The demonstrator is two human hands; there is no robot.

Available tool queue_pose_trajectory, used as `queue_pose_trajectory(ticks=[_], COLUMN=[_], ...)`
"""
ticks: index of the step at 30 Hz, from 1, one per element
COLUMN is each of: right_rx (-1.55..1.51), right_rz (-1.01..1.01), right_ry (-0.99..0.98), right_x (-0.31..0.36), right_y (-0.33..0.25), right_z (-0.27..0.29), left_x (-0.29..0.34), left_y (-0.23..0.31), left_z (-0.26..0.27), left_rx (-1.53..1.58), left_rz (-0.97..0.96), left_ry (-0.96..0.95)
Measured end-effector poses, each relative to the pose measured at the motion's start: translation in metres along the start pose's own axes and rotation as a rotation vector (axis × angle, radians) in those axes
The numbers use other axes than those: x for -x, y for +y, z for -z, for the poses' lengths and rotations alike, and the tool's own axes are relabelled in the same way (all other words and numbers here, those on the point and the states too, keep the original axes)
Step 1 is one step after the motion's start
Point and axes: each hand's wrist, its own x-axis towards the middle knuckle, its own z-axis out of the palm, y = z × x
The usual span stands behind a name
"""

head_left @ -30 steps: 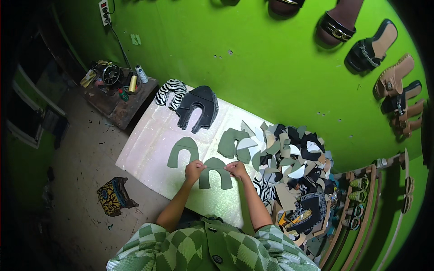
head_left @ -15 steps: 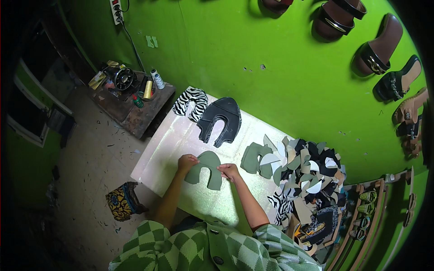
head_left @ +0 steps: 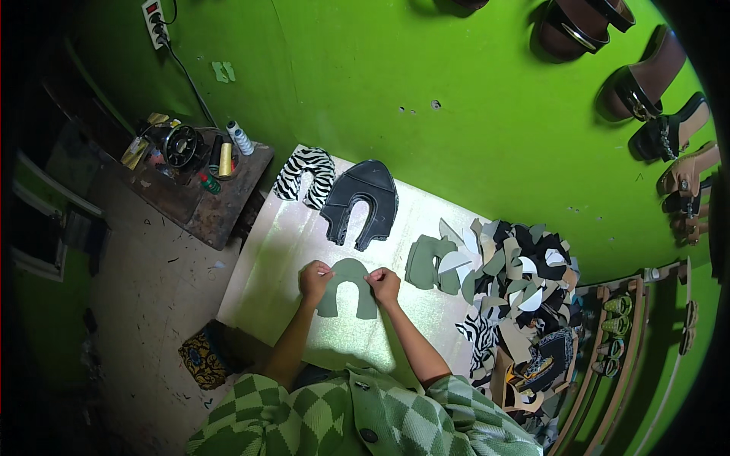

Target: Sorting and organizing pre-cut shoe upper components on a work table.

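Sheet arch in olive green (head_left: 350, 271): at the near part of the pale tabletop (head_left: 262, 266), legs toward the person, nearer than the black U-shaped piece (head_left: 363, 175). Flat or slightly raised: cannot tell. Left hand (head_left: 313, 283) pinches its left shoulder, thumb and fingers nearly together; right hand (head_left: 385, 286) pinches the right shoulder likewise. Layer count unclear.

Handling, judged by look: light, thin, flexible; matt, so probably not slippery. Unlikely to break, but the narrow legs may droop if unsupported. Best hold: both shoulder edges, as now, or the broad crown, likely the least floppy area. Lifting by one leg tip would probably twist the arch.
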Motion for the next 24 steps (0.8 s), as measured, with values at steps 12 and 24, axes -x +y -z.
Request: queue_pose_trajectory(ticks=[12,24], right_rx=[0.192,0.258], right_rz=[-0.014,0.001], right_ry=[-0.031,-0.150], right_x=[0.014,0.037], right_y=[-0.008,0.019], right_z=[0.009,0.023], left_x=[0.030,0.055], left_y=[0.019,-0.003], left_z=[0.025,0.031], left_rx=[-0.203,-0.126], left_rz=[0.118,0.064], left_ry=[0.013,-0.111])
